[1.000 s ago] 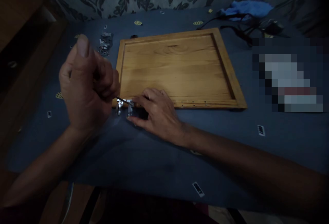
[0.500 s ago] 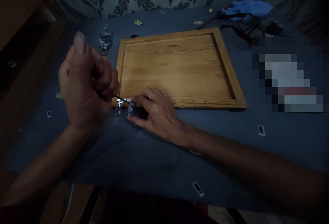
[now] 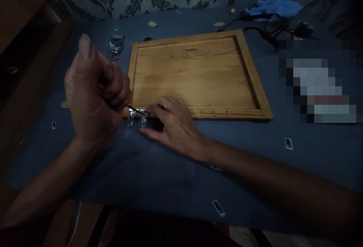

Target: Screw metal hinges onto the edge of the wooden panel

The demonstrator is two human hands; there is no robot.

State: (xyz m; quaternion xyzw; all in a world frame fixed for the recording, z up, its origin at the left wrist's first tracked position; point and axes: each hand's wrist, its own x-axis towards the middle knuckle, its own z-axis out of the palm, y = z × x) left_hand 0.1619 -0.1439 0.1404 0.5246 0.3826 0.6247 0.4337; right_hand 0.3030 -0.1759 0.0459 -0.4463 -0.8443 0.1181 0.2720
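My left hand is closed in a fist, thumb up, around a screwdriver whose handle is mostly hidden. The dark screwdriver shaft slants down to the right, its tip at a small silver metal hook. My right hand has thumb and forefinger closed about this hook, the other fingers resting on the wooden panel's near rim. A second silver hook sits just left on the same rim. The framed wooden panel lies flat, with several small holes along its near rim.
A pile of loose metal hooks lies beyond my left hand. Back right are a blue cloth and a dark strap. A pixelated patch covers the right side. The blue table covering bears small stickers; a patterned wall stands behind.
Hands, screwdriver and hooks keep nearly the same places. My left thumb has tilted very slightly to the left.
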